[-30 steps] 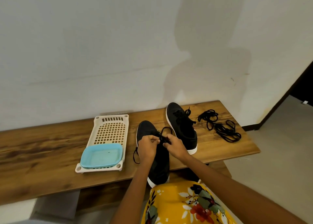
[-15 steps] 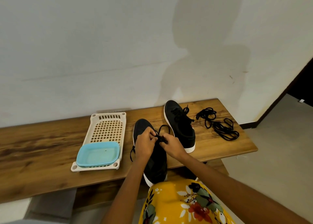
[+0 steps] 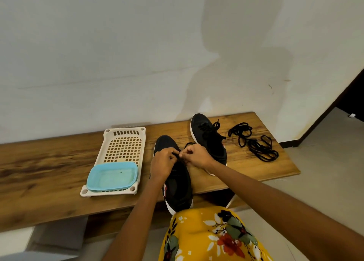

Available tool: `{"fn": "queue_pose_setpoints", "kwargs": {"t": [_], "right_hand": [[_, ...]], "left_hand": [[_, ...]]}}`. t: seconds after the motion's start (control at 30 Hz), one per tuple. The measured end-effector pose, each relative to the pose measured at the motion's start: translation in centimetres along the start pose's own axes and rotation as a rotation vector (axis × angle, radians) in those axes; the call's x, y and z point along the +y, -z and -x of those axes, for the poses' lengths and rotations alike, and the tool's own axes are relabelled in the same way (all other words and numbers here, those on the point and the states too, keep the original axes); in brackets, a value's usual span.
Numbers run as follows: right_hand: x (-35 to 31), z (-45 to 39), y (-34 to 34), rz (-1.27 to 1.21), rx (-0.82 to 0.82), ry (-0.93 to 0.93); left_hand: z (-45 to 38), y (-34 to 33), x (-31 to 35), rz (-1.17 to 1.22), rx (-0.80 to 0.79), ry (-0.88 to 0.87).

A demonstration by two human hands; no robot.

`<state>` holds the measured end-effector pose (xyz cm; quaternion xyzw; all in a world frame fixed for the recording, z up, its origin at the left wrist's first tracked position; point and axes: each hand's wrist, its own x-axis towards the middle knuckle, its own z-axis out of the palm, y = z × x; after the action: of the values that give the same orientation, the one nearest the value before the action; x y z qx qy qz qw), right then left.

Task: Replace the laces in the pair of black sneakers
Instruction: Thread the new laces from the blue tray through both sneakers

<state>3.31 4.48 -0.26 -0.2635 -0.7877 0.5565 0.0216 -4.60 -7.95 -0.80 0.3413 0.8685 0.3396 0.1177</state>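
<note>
- We observe a wooden bench [image 3: 49, 182] set against a white wall [image 3: 118, 53], seen from the head view.
- The near black sneaker [image 3: 178, 185] lies on the bench with its toe at 12 o'clock and its heel overhanging the front edge of the bench at 6 o'clock.
- Our left hand [image 3: 162, 163] rests over the lacing area of the near black sneaker, fingers curled, pinching its black lace [image 3: 188, 144].
- Our right hand [image 3: 196, 156] meets the left hand over the same area, fingers curled, pinching the same lace; the fingertips of both hands touch or nearly touch.
- A loop of the lace shows just beyond the knuckles, at 12 o'clock of the hands.
- The second black sneaker [image 3: 209, 140] lies at 1 o'clock of the near one, toe toward the wall, its own lace in place and loosely tied.
- A loose bundle of black laces [image 3: 254, 141] lies on the bench at 3 o'clock of the second sneaker, apart from it.
- A cream perforated plastic tray [image 3: 124, 144] lies at 9 o'clock of the near sneaker, just beside it.
- A light blue plastic container [image 3: 112, 176] sits on the near end of the tray.
- A yellow floral garment [image 3: 206, 235] fills the lower centre of the view, below the heel of the near sneaker.
</note>
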Motion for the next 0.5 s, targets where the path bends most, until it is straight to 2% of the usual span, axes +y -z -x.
{"fn": "queue_pose_setpoints", "kwargs": {"t": [0.2,0.33,0.5], "right_hand": [[0.4,-0.2,0.3,-0.155,-0.040,-0.129],[1.0,-0.2,0.0,-0.106,-0.043,-0.066],[1.1,-0.2,0.0,-0.052,-0.074,-0.006]], "left_hand": [[0.3,0.4,-0.1,-0.073,0.001,-0.010],[-0.1,0.5,0.0,-0.208,-0.053,-0.111],[-0.4,0.9,-0.1,-0.257,-0.084,-0.150]]}}
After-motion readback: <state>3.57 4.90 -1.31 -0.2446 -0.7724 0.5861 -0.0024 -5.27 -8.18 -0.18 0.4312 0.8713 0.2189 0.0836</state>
